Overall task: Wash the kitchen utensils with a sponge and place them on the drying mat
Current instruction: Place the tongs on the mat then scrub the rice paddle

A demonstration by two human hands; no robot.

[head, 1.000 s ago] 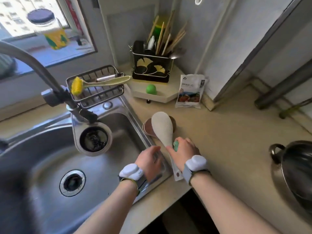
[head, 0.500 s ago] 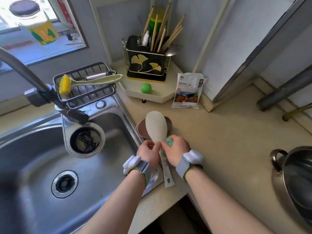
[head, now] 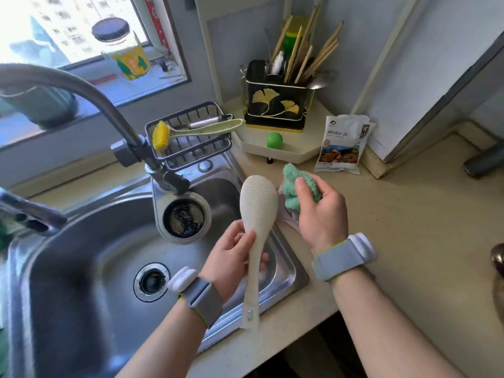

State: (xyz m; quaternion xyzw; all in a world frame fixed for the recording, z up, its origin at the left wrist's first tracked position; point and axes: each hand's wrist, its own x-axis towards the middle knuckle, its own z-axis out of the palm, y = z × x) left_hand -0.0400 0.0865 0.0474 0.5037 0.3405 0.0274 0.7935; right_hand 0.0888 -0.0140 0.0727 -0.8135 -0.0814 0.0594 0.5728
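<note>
white dimpled plastic rice paddle (head: 257, 214) stands nearly upright over the right rim of the stainless steel sink (head: 81, 268), scoop end up. the left hand (head: 231, 257) has its grip closed round the paddle's handle, thumb across the front. just right of the paddle's scoop, the right hand (head: 320, 214) has its grip curled round a fluffy teal sponge cloth (head: 296, 186), bunched up and close to the scoop's edge; whether they touch is unclear. behind the paddle, a black wire rack (head: 191, 143) on the sink's back edge holds a yellow-headed dish brush (head: 163, 133) and a metal-handled tool. further right of that rack, a black caddy with gold leaf print (head: 274, 105) is packed with wooden chopsticks (head: 300, 53) and spoons. inside the sink, left of the paddle, a round strainer cup (head: 184, 221) holds dark scraps. a printed food packet (head: 341, 143) lies on the beige table (head: 409, 241) behind the sponge.
</note>
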